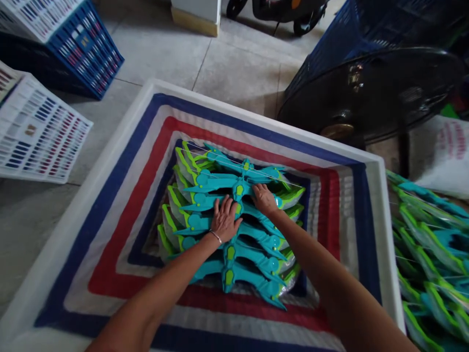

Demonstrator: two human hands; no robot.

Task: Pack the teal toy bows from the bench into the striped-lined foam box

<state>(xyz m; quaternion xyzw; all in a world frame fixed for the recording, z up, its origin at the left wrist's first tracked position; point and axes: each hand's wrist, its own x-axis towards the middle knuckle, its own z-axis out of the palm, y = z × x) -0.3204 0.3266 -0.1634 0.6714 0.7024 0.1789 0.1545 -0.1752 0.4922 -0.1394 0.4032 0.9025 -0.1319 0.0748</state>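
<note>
Several teal and lime-green toy bows (pixel 229 252), each with a thin string, lie nested in a row inside a large white tub (pixel 256 120). My left hand (pixel 225 220) rests palm down on the middle of the row, left of the green centre pieces, its fingers somewhat apart. Further up and to the right, my right hand (pixel 264 198) has its fingers curled over the limb of one bow, just beside its grip; its thumb is mostly hidden. A bracelet circles my left wrist.
Red, white and blue striped cloth (pixel 146 195) lines the tub. More bows (pixel 436 244) are piled beyond its right wall. A black fan (pixel 366 93) and a white sack (pixel 443 151) stand at the right. Plastic crates (pixel 44 129) are at the left, a scooter (pixel 278 10) behind.
</note>
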